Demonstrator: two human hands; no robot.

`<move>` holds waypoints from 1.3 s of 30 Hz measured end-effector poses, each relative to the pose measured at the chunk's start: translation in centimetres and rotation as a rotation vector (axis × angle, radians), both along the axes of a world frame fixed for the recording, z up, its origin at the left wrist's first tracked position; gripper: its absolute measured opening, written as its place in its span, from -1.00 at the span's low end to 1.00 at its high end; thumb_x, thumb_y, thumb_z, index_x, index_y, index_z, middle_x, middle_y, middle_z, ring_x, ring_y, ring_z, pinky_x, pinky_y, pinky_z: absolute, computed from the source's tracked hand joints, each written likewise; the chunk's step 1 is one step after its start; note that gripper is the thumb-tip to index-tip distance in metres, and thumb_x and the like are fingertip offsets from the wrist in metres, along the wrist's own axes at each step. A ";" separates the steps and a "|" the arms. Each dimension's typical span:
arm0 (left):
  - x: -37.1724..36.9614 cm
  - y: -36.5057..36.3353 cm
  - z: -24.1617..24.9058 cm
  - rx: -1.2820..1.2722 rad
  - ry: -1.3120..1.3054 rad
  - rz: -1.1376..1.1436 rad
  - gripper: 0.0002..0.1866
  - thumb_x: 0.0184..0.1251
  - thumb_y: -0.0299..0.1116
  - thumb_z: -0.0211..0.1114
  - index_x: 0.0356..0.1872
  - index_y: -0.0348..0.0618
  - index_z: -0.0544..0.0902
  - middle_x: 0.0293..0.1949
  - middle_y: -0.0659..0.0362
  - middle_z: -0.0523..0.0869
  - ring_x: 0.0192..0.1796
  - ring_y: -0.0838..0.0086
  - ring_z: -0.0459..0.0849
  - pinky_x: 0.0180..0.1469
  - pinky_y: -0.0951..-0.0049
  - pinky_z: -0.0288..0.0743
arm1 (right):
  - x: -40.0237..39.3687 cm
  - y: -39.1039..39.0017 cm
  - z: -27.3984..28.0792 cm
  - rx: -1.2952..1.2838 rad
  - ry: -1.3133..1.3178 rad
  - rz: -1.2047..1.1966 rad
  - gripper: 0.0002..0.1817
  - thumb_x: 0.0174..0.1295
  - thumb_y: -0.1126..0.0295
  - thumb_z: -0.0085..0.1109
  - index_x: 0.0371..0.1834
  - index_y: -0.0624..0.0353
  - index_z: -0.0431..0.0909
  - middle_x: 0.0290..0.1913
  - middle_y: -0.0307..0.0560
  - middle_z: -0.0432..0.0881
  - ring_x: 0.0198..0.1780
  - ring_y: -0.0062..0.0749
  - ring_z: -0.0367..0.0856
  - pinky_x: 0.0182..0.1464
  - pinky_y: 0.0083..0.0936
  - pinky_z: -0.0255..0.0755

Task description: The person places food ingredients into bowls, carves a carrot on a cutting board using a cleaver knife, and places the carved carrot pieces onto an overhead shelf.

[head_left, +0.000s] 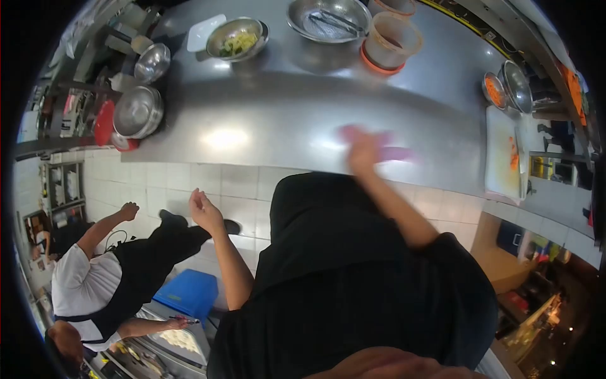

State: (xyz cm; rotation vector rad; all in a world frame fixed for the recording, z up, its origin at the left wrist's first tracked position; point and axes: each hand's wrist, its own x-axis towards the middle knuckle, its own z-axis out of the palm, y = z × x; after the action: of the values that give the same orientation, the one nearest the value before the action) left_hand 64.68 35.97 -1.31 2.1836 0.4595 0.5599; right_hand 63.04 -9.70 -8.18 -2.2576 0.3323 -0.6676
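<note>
Over the front part of the steel counter (pixel 284 107), my right hand (pixel 362 155) is closed on a pink cloth (pixel 396 153). Motion smears both the hand and the cloth, and parts of the cloth stick out on either side of the fingers. My left hand (pixel 205 211) hangs in the air off the counter's front edge, above the tiled floor. Its fingers are loosely bent and apart, with nothing in them. Behind the cloth stands a plastic tub (pixel 392 43) with dark contents, on an orange lid (pixel 380 64).
At the back are a bowl of chopped greens (pixel 237 39), a white dish (pixel 205 33) and a bowl with tongs (pixel 329 20). Stacked bowls (pixel 137 112) stand left. A cutting board (pixel 503 155) with orange pieces lies right. Another person (pixel 113 271) works at lower left.
</note>
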 end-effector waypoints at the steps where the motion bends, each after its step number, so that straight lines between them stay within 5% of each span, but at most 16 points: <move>1: -2.1 -0.2 -1.7 -0.085 0.065 0.005 -0.74 0.55 -0.45 0.25 0.14 -0.32 0.68 -0.04 0.00 0.79 0.02 0.34 0.75 0.11 0.38 0.58 | -0.9 6.0 3.0 -0.143 0.074 0.496 -0.66 0.30 0.49 0.09 0.11 0.15 0.70 0.04 0.12 0.73 0.12 0.08 0.64 0.23 -0.09 0.46; 2: -4.0 -1.3 -2.5 -0.181 0.059 -0.007 -0.75 0.55 -0.50 0.23 0.15 -0.30 0.67 -0.06 0.04 0.78 -0.01 0.38 0.74 0.11 0.41 0.58 | -1.3 9.3 6.1 0.556 0.201 1.042 -0.62 0.23 0.53 0.18 0.13 0.13 0.69 0.06 0.09 0.73 0.13 0.03 0.66 0.25 -0.16 0.49; 4: -7.2 -2.9 -1.3 -0.161 0.138 -0.093 -0.73 0.54 -0.56 0.20 0.18 -0.31 0.65 -0.07 0.07 0.77 -0.03 0.42 0.74 0.09 0.45 0.60 | -2.9 10.6 10.3 0.276 0.068 1.101 -0.59 0.23 0.54 0.21 0.18 0.11 0.69 0.08 0.07 0.72 0.07 -0.03 0.69 0.21 -0.20 0.54; 7: -12.8 -2.3 -2.4 -0.177 0.177 -0.098 -0.72 0.54 -0.54 0.20 0.19 -0.31 0.65 -0.07 0.09 0.77 -0.04 0.45 0.74 0.06 0.46 0.62 | -2.0 4.2 13.6 0.747 0.455 0.761 -0.59 0.30 0.44 0.28 0.24 0.11 0.65 0.10 0.12 0.70 0.07 -0.07 0.70 0.19 -0.22 0.55; 9: -17.0 -1.5 -5.1 -0.351 0.114 0.071 -0.73 0.51 -0.48 0.24 0.15 -0.32 0.67 -0.14 0.12 0.78 -0.10 0.49 0.74 0.02 0.45 0.63 | -0.3 -5.4 15.2 0.097 0.412 0.414 -0.59 0.44 0.17 0.22 0.25 0.10 0.65 0.16 0.13 0.69 0.16 -0.01 0.68 0.24 -0.16 0.53; 10: -19.5 -1.2 -5.4 -0.213 0.202 0.052 -0.73 0.51 -0.46 0.25 0.13 -0.32 0.68 -0.16 0.14 0.79 -0.13 0.50 0.74 -0.01 0.47 0.62 | -0.6 -9.9 14.5 0.205 0.334 0.241 -0.53 0.42 0.12 0.19 0.30 0.09 0.63 0.17 0.19 0.67 0.21 0.12 0.64 0.28 -0.10 0.50; 14: -23.2 -5.6 -3.6 -0.263 0.339 0.078 -0.72 0.47 -0.48 0.24 0.13 -0.27 0.71 -0.03 0.03 0.82 0.00 0.41 0.78 0.09 0.40 0.62 | -5.4 -13.9 9.4 -0.616 0.200 0.219 -0.50 0.30 0.33 0.24 0.35 -0.10 0.65 0.35 0.19 0.54 0.26 0.15 0.56 0.34 -0.07 0.43; 17: -21.1 -12.0 -3.6 -0.182 0.434 -0.064 -0.76 0.43 -0.47 0.25 0.04 -0.20 0.75 -0.18 0.04 0.83 -0.10 0.36 0.80 0.03 0.39 0.63 | -12.9 -8.5 10.7 -0.339 0.248 0.707 -0.43 0.21 0.50 0.19 0.35 -0.03 0.64 0.33 0.20 0.54 0.35 0.13 0.49 0.45 -0.12 0.31; 19: -18.9 -16.7 -7.1 -0.625 0.417 -0.106 -0.75 0.44 -0.34 0.31 0.01 -0.24 0.74 -0.20 0.05 0.83 -0.18 0.35 0.77 -0.04 0.36 0.62 | -16.4 -4.9 11.3 -0.071 0.381 0.886 -0.40 0.15 0.63 0.13 0.34 0.14 0.60 0.28 0.20 0.57 0.36 0.10 0.50 0.48 -0.18 0.28; 23: -8.4 -25.3 -9.2 -0.673 0.653 -0.156 -0.07 0.22 0.18 0.51 0.34 -0.45 0.42 -0.14 -0.12 0.81 0.05 0.15 0.79 0.11 0.28 0.63 | -14.4 -5.9 -1.1 0.363 0.541 0.313 -0.43 0.28 0.65 0.03 0.41 0.26 0.50 0.35 0.11 0.53 0.32 -0.07 0.56 0.40 -0.26 0.38; 25: -2.7 -28.2 -12.4 -0.250 0.484 -0.028 -0.07 0.27 0.07 0.52 0.36 -0.54 0.35 -0.13 -0.15 0.80 -0.19 0.27 0.85 -0.10 0.29 0.72 | -10.8 -7.7 -9.8 0.342 0.362 0.063 -0.45 0.34 0.63 -0.03 0.43 0.24 0.49 0.36 0.11 0.53 0.29 -0.14 0.57 0.33 -0.30 0.46; 28: 2.7 -29.8 -16.0 -0.497 0.639 0.035 -0.17 0.25 -0.05 0.50 0.25 -0.63 0.40 -0.14 -0.21 0.80 -0.26 0.16 0.87 -0.20 0.25 0.76 | -4.8 -10.6 -19.4 0.616 0.137 0.022 -0.39 0.13 0.64 0.19 0.34 0.15 0.59 0.08 0.11 0.67 0.13 -0.09 0.66 0.34 -0.19 0.45; 31: 3.2 -28.4 -15.2 -0.760 0.648 -0.002 -0.43 0.27 -0.31 0.38 0.14 -0.62 0.49 -0.19 -0.24 0.78 -0.35 0.14 0.85 -0.35 0.27 0.75 | -2.1 -7.7 -20.5 -0.255 0.251 -0.023 -0.45 0.08 0.64 0.18 0.23 0.19 0.66 0.03 0.18 0.69 0.03 0.03 0.69 0.26 -0.12 0.50; 34: 2.8 -25.8 -19.6 -0.427 0.528 -0.197 -0.60 0.25 -0.53 0.21 0.06 -0.62 0.54 -0.22 -0.25 0.76 -0.35 0.12 0.84 -0.44 0.27 0.74 | -1.2 -4.8 -21.8 -0.387 0.027 0.479 -0.53 0.06 0.61 0.17 0.11 0.21 0.70 0.08 0.15 0.68 0.09 0.10 0.65 0.23 -0.10 0.49; 36: -0.7 -24.1 -15.7 -0.969 0.347 0.114 -0.61 0.25 -0.60 0.11 0.09 -0.62 0.53 -0.20 -0.23 0.75 -0.36 0.09 0.83 -0.47 0.22 0.76 | -1.4 -2.5 -19.6 -0.330 0.036 0.504 -0.54 0.07 0.60 0.17 0.10 0.21 0.70 0.11 0.13 0.68 0.14 0.08 0.62 0.26 -0.09 0.46; 39: -6.2 -19.0 -12.1 -0.938 0.278 0.141 -0.64 0.29 -0.57 0.10 0.06 -0.60 0.55 -0.17 -0.20 0.75 -0.34 0.10 0.82 -0.48 0.23 0.77 | 1.8 -0.8 -18.0 -0.210 0.041 0.333 -0.52 0.09 0.62 0.15 0.15 0.23 0.68 0.19 0.16 0.65 0.27 0.09 0.56 0.36 -0.10 0.39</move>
State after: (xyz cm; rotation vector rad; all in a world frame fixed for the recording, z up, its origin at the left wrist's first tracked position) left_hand 58.44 16.98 -13.43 1.3234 0.8292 0.0568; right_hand 64.86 -10.48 -26.21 -2.4504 -0.1004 -0.4996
